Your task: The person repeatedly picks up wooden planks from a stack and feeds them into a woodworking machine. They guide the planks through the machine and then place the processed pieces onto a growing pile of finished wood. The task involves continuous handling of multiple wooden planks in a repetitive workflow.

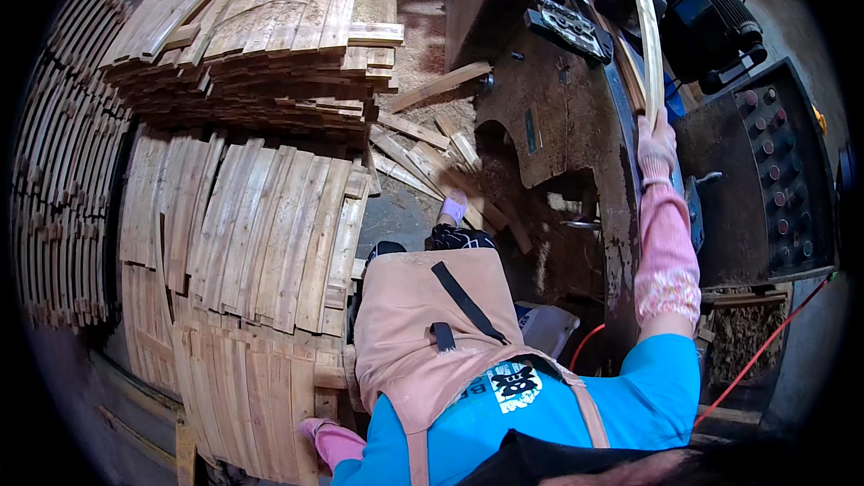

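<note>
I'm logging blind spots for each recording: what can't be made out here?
All in the head view:
- Left hand: its underside, and so its grip, hidden by the hand itself.
- Wooden strip: near end covered by the right hand.
- Far-left wood stack: outer edge lost in the dark lens rim.
- Control box: button markings too small.

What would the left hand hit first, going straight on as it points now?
Likely the stacked boards right beside the left hand; whether it already touches them is unclear.
</note>
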`<state>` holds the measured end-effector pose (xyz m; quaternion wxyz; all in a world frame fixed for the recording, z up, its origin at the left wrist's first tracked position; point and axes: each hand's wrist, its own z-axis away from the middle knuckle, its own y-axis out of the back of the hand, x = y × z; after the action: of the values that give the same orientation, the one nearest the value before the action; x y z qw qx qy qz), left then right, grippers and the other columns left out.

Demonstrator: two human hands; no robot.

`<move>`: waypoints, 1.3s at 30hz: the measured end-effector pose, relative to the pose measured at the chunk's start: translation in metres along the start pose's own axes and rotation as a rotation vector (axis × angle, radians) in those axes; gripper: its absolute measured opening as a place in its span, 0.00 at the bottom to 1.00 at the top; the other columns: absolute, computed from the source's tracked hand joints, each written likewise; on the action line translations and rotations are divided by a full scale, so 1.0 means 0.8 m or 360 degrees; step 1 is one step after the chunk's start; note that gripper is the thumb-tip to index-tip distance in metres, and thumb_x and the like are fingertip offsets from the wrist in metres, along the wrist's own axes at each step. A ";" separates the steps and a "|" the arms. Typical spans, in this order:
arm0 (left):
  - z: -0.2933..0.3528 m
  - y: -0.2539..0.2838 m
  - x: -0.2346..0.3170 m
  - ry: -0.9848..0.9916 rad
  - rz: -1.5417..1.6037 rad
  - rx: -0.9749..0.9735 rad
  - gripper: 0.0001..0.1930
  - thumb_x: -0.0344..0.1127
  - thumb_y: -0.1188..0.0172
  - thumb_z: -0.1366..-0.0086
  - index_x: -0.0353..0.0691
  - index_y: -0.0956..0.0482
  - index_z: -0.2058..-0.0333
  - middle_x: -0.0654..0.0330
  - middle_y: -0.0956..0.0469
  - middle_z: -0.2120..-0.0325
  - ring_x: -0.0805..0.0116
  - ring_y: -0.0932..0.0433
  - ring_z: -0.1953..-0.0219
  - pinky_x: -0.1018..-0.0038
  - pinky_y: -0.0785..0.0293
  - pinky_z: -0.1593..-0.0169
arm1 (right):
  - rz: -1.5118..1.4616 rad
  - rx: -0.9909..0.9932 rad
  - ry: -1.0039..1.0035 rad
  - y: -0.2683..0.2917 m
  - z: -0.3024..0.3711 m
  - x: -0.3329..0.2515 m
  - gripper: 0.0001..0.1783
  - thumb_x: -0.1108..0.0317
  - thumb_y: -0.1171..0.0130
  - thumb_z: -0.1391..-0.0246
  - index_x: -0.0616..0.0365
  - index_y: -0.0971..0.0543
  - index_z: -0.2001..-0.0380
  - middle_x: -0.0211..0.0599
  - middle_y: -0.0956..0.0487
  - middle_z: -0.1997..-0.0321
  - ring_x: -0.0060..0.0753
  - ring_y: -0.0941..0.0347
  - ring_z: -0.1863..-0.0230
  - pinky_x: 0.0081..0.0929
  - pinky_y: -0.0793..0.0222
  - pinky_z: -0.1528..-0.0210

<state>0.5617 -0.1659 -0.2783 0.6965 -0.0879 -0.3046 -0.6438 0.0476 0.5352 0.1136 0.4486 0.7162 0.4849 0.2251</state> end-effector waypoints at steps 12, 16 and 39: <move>-0.032 -0.009 -0.027 0.0364 0.0440 -0.0035 0.32 0.62 0.44 0.33 0.44 0.27 0.40 0.53 0.26 0.48 0.52 0.28 0.45 0.58 0.30 0.44 | 0.0268 -0.0243 -0.0051 0.143 0.231 0.102 0.29 0.55 0.39 0.37 0.51 0.26 0.35 0.47 0.26 0.35 0.52 0.31 0.35 0.46 0.37 0.33; -0.019 0.002 -0.037 0.0170 0.0476 -0.0235 0.35 0.65 0.43 0.35 0.45 0.27 0.38 0.54 0.25 0.44 0.52 0.27 0.42 0.59 0.30 0.40 | 0.0173 -0.0114 0.0256 0.091 0.133 0.059 0.21 0.58 0.38 0.38 0.54 0.18 0.44 0.48 0.18 0.46 0.50 0.25 0.41 0.42 0.33 0.35; 0.614 -0.350 -0.030 -0.1140 -0.0526 -0.3290 0.25 0.28 0.36 0.33 0.32 0.33 0.41 0.56 0.26 0.52 0.72 0.26 0.51 0.75 0.26 0.46 | -0.0568 -0.0305 0.0838 0.176 0.203 -0.107 0.44 0.63 0.27 0.54 0.57 0.32 0.32 0.54 0.26 0.40 0.54 0.30 0.38 0.43 0.34 0.35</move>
<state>0.1431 0.0634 0.0260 0.0645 -0.7668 0.1879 -0.6103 0.2038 0.3717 0.1639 0.4056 0.4917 0.6787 0.3649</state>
